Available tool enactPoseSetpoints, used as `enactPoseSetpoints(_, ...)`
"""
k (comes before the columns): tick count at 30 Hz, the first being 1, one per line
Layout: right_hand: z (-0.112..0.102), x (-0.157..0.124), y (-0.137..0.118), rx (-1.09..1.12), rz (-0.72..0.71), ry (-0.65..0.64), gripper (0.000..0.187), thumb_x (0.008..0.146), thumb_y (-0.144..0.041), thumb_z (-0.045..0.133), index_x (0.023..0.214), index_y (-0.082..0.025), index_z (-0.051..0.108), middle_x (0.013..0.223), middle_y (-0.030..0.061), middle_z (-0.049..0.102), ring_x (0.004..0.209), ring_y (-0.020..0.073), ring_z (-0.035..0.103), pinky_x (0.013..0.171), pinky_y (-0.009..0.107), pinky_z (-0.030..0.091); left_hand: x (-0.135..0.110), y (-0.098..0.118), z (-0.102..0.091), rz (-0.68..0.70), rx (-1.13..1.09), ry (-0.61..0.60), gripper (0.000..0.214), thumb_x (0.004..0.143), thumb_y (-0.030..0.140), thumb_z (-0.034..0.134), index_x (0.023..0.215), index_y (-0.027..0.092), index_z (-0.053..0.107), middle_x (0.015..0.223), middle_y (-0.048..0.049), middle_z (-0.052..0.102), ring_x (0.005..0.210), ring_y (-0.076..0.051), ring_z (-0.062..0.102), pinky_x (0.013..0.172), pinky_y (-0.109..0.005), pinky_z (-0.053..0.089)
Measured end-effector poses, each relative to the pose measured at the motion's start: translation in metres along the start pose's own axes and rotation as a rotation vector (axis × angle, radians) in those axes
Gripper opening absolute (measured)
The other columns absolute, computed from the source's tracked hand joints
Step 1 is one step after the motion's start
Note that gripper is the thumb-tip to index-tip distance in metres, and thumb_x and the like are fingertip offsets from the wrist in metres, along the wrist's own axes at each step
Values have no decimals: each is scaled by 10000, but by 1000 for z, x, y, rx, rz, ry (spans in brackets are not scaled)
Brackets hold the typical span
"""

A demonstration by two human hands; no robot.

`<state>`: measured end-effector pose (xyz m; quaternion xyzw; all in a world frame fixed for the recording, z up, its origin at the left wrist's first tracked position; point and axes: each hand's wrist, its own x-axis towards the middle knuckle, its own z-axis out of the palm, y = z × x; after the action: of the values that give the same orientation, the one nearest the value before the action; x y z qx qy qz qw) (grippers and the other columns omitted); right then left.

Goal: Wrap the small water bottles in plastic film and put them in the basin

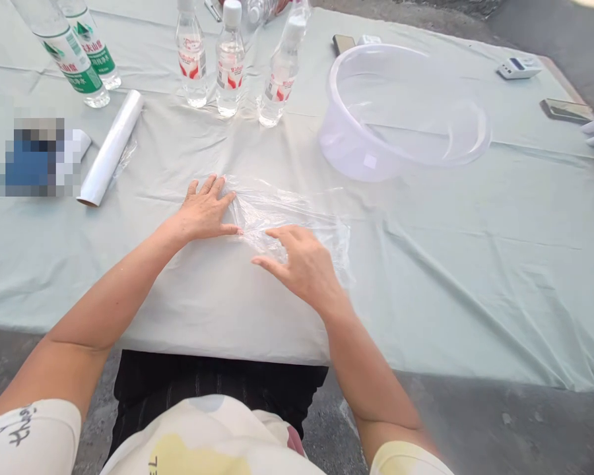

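A thin, crumpled sheet of clear plastic film (301, 210) lies on the cloth-covered table in front of me. My left hand (206, 210) rests flat with its fingers spread at the film's left end, the fingertips and thumb touching its edge. Over the film's middle is my right hand (304, 264), thumb and fingers apart with a gap between them. Whether its fingertips touch the film I cannot tell. To the left of my hands lies a white roll of plastic wrap (111, 148), with a loose wrinkled flap along its right side.
Several small water bottles (230, 63) stand at the back, with two larger green-labelled bottles (82, 79) at left. A clear tub (361, 148) sits at right. Beyond it are a small white device (519, 68) and a phone (567, 110). The pale green tablecloth (450, 316) has folds at right.
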<state>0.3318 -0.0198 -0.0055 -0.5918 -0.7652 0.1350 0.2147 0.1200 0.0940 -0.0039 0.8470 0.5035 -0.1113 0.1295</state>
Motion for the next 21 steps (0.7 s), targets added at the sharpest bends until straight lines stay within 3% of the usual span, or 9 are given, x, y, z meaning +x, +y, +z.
enactPoseSetpoints(3, 26, -2, -14, -88, -99, -261, 233, 942, -202, 580, 1158, -183, 665, 956, 82, 697, 848, 208, 633, 704, 303, 454, 1, -3, 2, -19, -48, 22, 830, 922, 705, 422, 1557, 175, 348, 1692, -182, 101, 1568, -370, 35, 1224, -597, 88)
enactPoseSetpoints(5, 31, -4, -17, -65, -188, -431, 286, 963, -125, 495, 1169, -203, 678, 889, 53, 674, 743, 162, 596, 662, 273, 418, 2, -5, 5, -30, -69, 52, 875, 898, 736, 436, 1559, 171, 337, 1690, -188, 105, 1566, -376, 42, 1221, -601, 92)
enactPoseSetpoints(10, 16, -4, -19, -85, -329, -664, 378, 947, -70, 451, 1183, -230, 700, 876, 47, 649, 762, 152, 580, 687, 266, 402, 1, -12, 13, 7, -109, 32, 1153, 734, 828, 573, 1599, 153, 219, 1693, -198, 57, 1563, -392, 19, 1229, -581, 57)
enactPoseSetpoints(15, 6, 5, -29, -124, -362, -861, 405, 962, -208, 516, 1341, -296, 627, 897, 50, 661, 720, 173, 603, 613, 273, 389, 1, -14, 17, 22, -186, 35, 1131, 754, 844, 507, 1599, 148, 221, 1694, -194, 52, 1565, -385, 10, 1229, -584, 12)
enactPoseSetpoints(21, -6, 25, -35, -135, -433, -1108, 415, 926, -266, 610, 1328, -363, 652, 1018, 68, 696, 798, 221, 670, 683, 334, 480, 3, -16, 29, 74, -205, 63, 1316, 598, 798, 703, 1611, 144, 175, 1694, -192, 12, 1558, -414, -43, 1221, -602, -69)
